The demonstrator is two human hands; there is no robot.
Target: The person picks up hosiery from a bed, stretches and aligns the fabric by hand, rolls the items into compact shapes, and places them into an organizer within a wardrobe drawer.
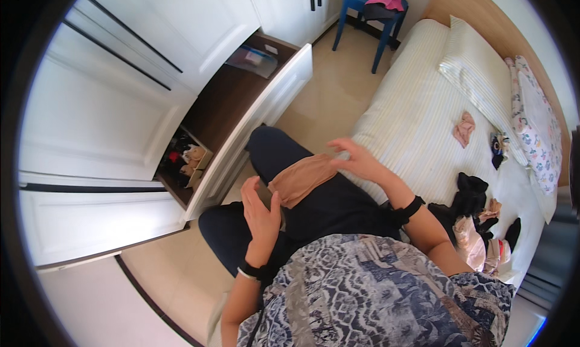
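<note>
A tan cloth garment (304, 179), folded into a band, lies across my dark-trousered thigh. My left hand (260, 211) is at its near-left end, fingers spread and the thumb by the fabric's edge. At the opposite end is my right hand (362, 162), fingers apart, its lower fingertips at the edge of the cloth. Neither hand is visibly closed around the fabric. In front of my knees a white-fronted drawer (253, 125) is pulled out of the wardrobe. Inside it are a clear plastic bag (253, 61) and a compartment of small garments (192, 159).
On the right, a bed with a striped sheet (408, 107) holds a pink garment (464, 128), a pile of black and beige clothes (471, 233) and a pillow (476, 59). A blue stool (355, 3) carrying cloths stands at the back. White wardrobe doors (108, 98) rise on the left.
</note>
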